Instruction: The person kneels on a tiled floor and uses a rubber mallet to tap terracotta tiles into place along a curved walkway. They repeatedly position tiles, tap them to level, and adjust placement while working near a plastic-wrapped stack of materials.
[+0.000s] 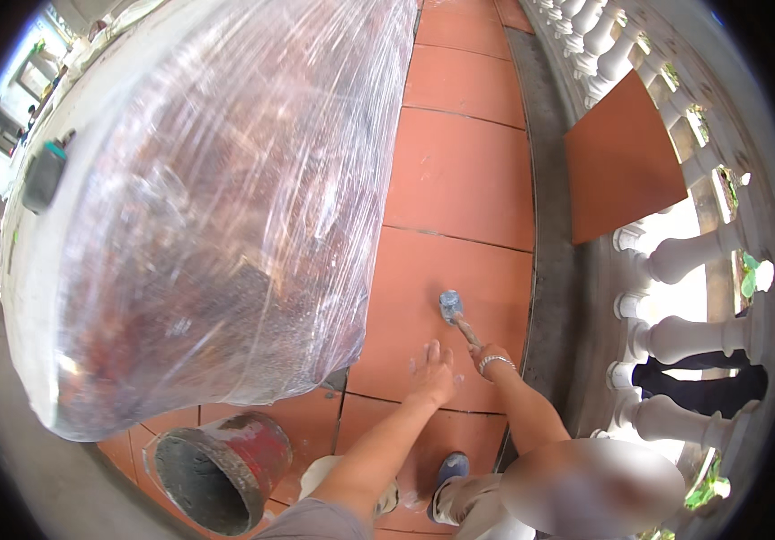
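Note:
My right hand [488, 358], with a bracelet at the wrist, grips the wooden handle of a mallet [450, 306] with a grey-blue head, which is over a terracotta floor tile [405, 288]. My left hand [434, 376] is just left of that hand, fingers spread and empty, low over or on the same tile; contact is unclear.
A large plastic-wrapped bulk [216, 198] borders the tiles on the left, with a dirty bucket [257, 454] below it. A white balustrade [684, 333] and dark strip [549, 297] line the right, with a loose square tile [621, 162] propped against the balusters. My shoe [453, 471] is below.

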The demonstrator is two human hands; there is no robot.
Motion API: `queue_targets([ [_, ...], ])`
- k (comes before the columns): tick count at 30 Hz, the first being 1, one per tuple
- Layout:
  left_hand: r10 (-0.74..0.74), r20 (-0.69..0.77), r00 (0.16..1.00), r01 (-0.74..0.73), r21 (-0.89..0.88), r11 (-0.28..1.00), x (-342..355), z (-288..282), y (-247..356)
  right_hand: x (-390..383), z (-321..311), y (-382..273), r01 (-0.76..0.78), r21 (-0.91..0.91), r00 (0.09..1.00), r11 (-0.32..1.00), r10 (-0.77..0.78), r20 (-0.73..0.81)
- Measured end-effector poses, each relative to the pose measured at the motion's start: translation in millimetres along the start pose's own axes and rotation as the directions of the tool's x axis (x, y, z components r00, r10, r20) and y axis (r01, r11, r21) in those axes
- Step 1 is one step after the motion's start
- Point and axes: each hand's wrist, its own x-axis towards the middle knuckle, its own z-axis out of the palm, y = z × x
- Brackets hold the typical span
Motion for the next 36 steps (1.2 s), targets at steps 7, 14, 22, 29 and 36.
queue_targets([
  [7, 0.093, -0.388, 0.917, -0.172, -0.174, 0.97, -103.2, -147.6, -10.5, -131.9, 11.5, -36.2, -0.197, 0.37, 0.971, 0.908, 0.127, 0.205],
  [14, 0.163, -0.775, 0.61, -0.471, -0.19, 0.861, -173.6, -334.5, 44.9, -266.8, 6.8, -23.7, -0.13, 0.422, 0.986, 0.897, 0.072, 0.152],
  [22, 0.033, -0.918, 0.395, -0.277, -0.085, 0.957, -162.4, -522.9, 72.5, -273.6, -14.9, -33.5, -0.104, 0.518, 0.994, 0.849, 0.103, 0.029],
  [29, -0.045, -0.778, 0.627, 0.363, 0.24, 0.9, -92.7, -602.5, 29.7, -228.9, -90.9, -51.9, 0.157, 0.62, 0.978, 0.769, -0.035, -0.205],
  [36, 0.155, -0.74, 0.654, 0.343, 0.473, 0.811, -59.7, -622.0, 2.2, -97.1, -145.3, -88.9, 0.233, 0.518, 0.947, 0.823, -0.069, -0.315],
])
